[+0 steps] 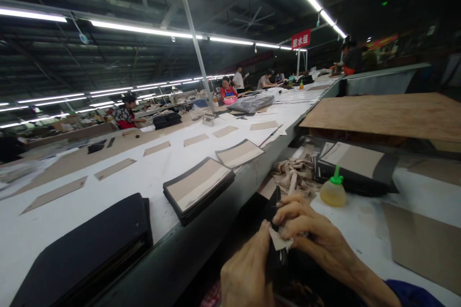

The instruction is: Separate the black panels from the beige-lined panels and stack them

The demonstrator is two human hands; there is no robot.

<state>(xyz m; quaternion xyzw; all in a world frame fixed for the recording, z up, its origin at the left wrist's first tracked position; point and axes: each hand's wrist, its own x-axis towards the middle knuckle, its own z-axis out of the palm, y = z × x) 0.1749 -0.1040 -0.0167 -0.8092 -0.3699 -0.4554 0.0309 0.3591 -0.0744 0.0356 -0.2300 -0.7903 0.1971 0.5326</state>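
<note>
My left hand (pixel 248 271) and my right hand (pixel 308 230) are together at the bottom centre, low in front of me. Both are closed around a dark, flat piece (pixel 277 211) that stands on edge between them. The right hand's fingers also pinch a small pale scrap (pixel 279 241) against it. A small yellow squeeze bottle with a green nozzle (pixel 333 191) stands just beyond the right hand. A bunched beige cloth (pixel 297 175) lies behind the hands.
A long white conveyor belt (pixel 144 172) runs away on the left, carrying stacks of black-and-tan pieces (pixel 198 189) and flat tan cards (pixel 115 168). A plywood board (pixel 389 115) lies at the right. Several other people work far along the line (pixel 228 90).
</note>
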